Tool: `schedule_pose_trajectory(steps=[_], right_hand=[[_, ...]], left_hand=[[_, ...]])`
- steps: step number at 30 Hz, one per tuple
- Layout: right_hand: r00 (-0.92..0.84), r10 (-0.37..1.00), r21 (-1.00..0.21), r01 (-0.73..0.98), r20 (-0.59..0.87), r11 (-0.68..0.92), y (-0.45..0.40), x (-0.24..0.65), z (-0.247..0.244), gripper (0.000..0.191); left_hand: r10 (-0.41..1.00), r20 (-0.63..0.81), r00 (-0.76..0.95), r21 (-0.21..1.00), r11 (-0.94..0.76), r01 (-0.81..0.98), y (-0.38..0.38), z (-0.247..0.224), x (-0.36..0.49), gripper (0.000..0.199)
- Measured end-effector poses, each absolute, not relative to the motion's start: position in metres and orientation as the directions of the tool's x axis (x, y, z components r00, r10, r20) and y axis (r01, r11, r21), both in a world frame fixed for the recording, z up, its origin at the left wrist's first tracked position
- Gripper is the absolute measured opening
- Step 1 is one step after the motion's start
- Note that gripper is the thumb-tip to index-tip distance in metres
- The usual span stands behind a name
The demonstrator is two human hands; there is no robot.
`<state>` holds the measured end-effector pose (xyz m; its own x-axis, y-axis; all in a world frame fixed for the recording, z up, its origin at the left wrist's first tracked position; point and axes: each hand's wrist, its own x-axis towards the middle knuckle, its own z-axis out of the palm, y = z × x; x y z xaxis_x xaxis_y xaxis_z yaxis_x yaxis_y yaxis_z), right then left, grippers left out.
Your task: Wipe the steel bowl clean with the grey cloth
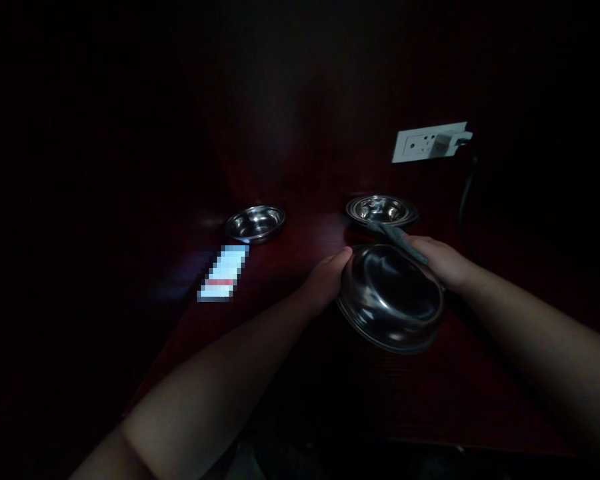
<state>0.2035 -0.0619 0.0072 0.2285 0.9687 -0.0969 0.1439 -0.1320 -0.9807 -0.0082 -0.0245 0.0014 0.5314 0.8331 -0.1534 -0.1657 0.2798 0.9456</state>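
Observation:
A shiny steel bowl (393, 300) is tipped so that its rounded underside faces me. My left hand (329, 280) grips its left rim, thumb on the outside and the other fingers hidden. At the bowl's far right edge, my right hand (443, 261) is closed on a grey-green cloth (397, 240), which lies along the far rim. Just beyond the cloth sits a small stack of steel bowls (380, 210). Another steel bowl (257, 225) rests upright on the left, apart from both hands.
A lit phone (223, 273) lies on the dark red table (290, 373), close to the left bowl. On the back wall is a white socket plate (430, 142) with a plug in it, and a cable (466, 193) hangs down at its right. The surroundings are very dark.

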Motion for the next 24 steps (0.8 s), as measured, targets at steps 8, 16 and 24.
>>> schedule_pose_trajectory(steps=[8,16,24], right_hand=[[0.238,0.969,-0.978,0.174,-0.073,-0.116,-0.0603,0.2050,0.0052,0.037],[0.237,0.970,-0.978,0.185,-0.048,-0.093,-0.0614,0.2041,0.0051,0.038],[0.246,0.968,-0.979,0.186,-0.041,-0.088,-0.0622,0.2012,0.0062,0.039]], left_hand=[[0.826,-0.169,0.538,0.938,0.303,-0.170,-0.0240,-0.0008,-0.0072,0.034],[0.831,-0.151,0.536,0.943,0.284,-0.175,-0.0242,-0.0001,-0.0082,0.032],[0.823,-0.167,0.543,0.936,0.306,-0.175,-0.0234,-0.0011,-0.0078,0.033]])
